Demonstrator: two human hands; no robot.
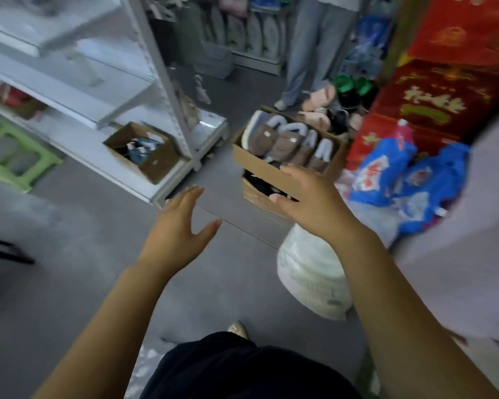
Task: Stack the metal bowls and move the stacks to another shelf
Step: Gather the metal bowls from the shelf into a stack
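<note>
While held over the floor, the left hand and right hand spread loosely.

both bare forearms reach forward from the bottom edge, converging toward centre. left hand at about 9 o'clock of centre, empty, palm turned inward to the right, fingers straight and pointing to 1 o'clock, thumb spread toward 2 o'clock. right hand at about 2 o'clock of the left, higher in frame, empty, back of hand up, fingers loosely extended pointing to 10 o'clock, thumb tip forward. hands apart, not touching. dark clothing at 6 o'clock.
</note>
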